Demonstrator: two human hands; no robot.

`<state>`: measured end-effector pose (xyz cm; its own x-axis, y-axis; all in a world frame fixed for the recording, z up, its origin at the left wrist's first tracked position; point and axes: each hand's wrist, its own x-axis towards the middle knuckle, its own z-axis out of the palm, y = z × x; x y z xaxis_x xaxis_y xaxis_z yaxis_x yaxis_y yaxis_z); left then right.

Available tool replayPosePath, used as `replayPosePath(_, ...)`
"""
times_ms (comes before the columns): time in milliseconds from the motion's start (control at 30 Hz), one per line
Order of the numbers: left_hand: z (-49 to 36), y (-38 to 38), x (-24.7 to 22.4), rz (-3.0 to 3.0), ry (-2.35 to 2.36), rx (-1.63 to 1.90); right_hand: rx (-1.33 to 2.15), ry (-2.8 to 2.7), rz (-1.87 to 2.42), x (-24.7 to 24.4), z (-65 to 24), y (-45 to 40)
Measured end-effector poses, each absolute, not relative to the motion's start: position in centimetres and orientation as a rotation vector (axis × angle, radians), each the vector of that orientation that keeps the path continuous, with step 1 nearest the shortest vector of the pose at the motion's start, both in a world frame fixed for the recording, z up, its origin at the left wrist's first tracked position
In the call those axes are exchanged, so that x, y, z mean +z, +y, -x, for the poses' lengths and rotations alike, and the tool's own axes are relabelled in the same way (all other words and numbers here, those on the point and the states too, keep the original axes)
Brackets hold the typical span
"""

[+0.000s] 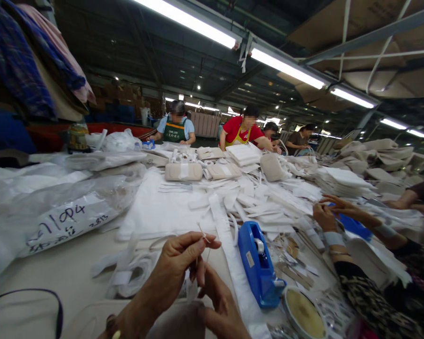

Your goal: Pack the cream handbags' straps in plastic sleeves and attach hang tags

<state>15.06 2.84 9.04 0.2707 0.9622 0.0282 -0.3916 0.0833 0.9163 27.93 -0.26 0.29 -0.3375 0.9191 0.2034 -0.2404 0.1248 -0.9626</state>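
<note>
My left hand [175, 261] pinches a thin white string [205, 235] between thumb and fingertips, a loop of it standing up above them. Just below and to the right, my right hand [221, 303] has its fingers curled in close at the string's lower part; the exact grip is partly hidden. A small pale tag [191, 288] hangs between the hands. Under them lies a beige fabric piece [178, 322], seemingly a flat pouch, partly covered by my wrists. Left of my hands is a coiled white strap [136, 278] on the table.
A blue tape dispenser [259, 266] stands at right, beside a round tin [305, 313]. White strips [265, 200] and wrapped beige pouches [183, 172] pile up behind. A marked plastic bag [70, 221] lies left. A co-worker's hands [325, 216] work at right; other people stand across the table.
</note>
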Motion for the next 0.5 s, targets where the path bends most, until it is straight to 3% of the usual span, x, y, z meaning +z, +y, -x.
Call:
replayPosePath(133,-15.6,2.5,9.6,-0.983,0.702,1.161,1.521,-1.242,0.602,1.5,-26.2,-0.1)
replayPosePath(300,-15.5,2.2,10.3,-0.938,0.622,1.138,1.379,-1.257,0.788,0.1,-25.1,0.1)
replayPosePath(500,-13.0,2.8,10.0,-0.961,0.72,1.271,0.704,-1.645,1.289,-2.6,-29.1,1.2)
